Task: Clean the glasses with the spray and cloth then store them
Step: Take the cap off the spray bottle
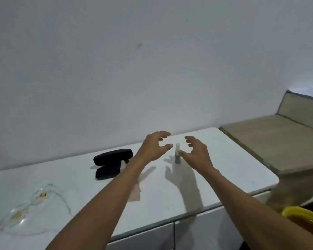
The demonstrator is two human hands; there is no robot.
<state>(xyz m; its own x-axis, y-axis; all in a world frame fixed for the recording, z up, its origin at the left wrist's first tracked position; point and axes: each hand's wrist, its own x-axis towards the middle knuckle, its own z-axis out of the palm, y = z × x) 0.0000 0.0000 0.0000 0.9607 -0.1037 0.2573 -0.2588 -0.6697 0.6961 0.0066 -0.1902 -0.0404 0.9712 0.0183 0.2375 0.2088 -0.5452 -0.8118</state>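
Observation:
A small clear spray bottle [177, 153] stands upright on the white table [233, 168]. My left hand [154, 146] hovers just left of it, fingers spread and curled, holding nothing. On the bottle's right side is my right hand [197, 152], also open, its thumb tip close to the bottle. Clear-framed glasses [33, 212] lie on the table at the near left. A black glasses case [111, 163] lies open behind my left forearm. A pinkish cloth [135, 193] lies flat on the table, partly hidden under my left forearm.
A plain wall runs behind the table. A beige wooden surface [271, 141] adjoins the table at the right, with a raised step further back. A yellow bowl [304, 219] sits low at the right edge. White cabinet fronts [152, 237] are below the table's front edge.

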